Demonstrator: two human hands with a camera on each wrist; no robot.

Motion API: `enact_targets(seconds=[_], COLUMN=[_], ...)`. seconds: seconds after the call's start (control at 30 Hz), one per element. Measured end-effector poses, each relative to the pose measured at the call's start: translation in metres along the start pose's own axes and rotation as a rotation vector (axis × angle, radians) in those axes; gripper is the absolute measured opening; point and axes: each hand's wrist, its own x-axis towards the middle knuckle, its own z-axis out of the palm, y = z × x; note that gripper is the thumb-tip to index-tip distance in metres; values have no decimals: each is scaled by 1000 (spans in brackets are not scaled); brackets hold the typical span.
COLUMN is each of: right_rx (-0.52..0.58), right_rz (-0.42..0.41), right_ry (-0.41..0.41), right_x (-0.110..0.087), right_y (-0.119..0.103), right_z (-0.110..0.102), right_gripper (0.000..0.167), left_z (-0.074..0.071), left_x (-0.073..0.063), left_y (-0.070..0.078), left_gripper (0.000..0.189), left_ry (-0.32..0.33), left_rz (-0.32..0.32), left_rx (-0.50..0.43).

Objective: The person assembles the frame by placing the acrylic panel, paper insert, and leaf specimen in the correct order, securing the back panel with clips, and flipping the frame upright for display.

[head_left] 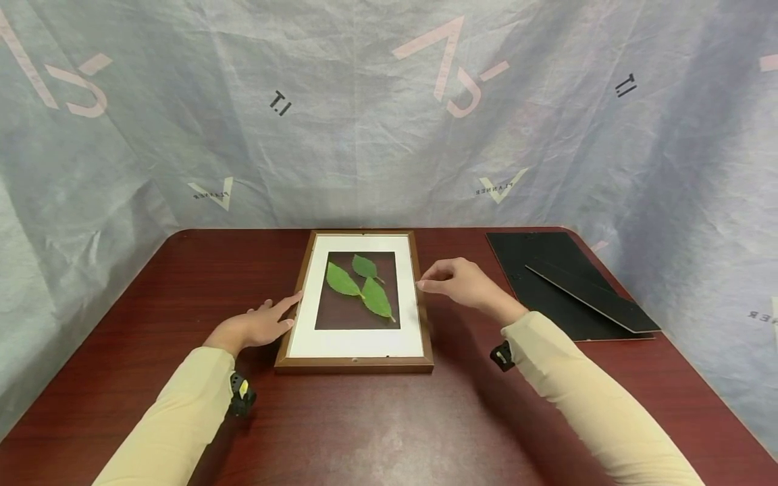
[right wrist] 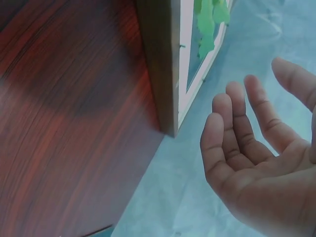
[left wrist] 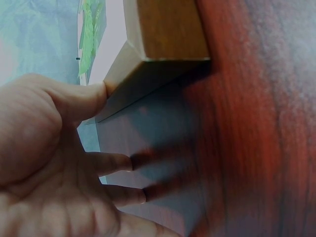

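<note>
A brown wooden picture frame point(head_left: 354, 369) lies flat on the table, with a white mat point(head_left: 358, 343) around a dark window. Inside that window sit three green leaves point(head_left: 376, 297), their tips pointing different ways. My left hand point(head_left: 258, 325) rests at the frame's left side, index finger reaching to its edge; in the left wrist view the thumb point(left wrist: 89, 98) touches the frame. Beside the right edge is my right hand point(head_left: 464, 283), thumb and index fingertips close to the wood. Its fingers point(right wrist: 237, 113) bend loosely in the right wrist view, holding nothing.
A black backing board point(head_left: 519, 255) lies at the table's right side, with its black stand flap point(head_left: 592, 297) raised at a slant. Behind the reddish-brown table point(head_left: 352, 432) hangs a pale printed sheet point(head_left: 340, 135).
</note>
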Motion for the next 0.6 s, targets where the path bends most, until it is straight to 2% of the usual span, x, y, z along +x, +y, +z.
enact_targets(seconds=[0.43, 0.6], right_rx=[135, 168], right_rz=[60, 83], right_ry=[-3, 23], right_x=[-19, -27], right_y=[35, 47], right_z=[-27, -37], right_gripper=[32, 39], left_z=[0, 0], left_x=[0, 0], left_y=[-2, -1], left_gripper=[60, 60], left_ry=[-10, -3], left_rz=[-4, -2], left_rx=[-7, -1])
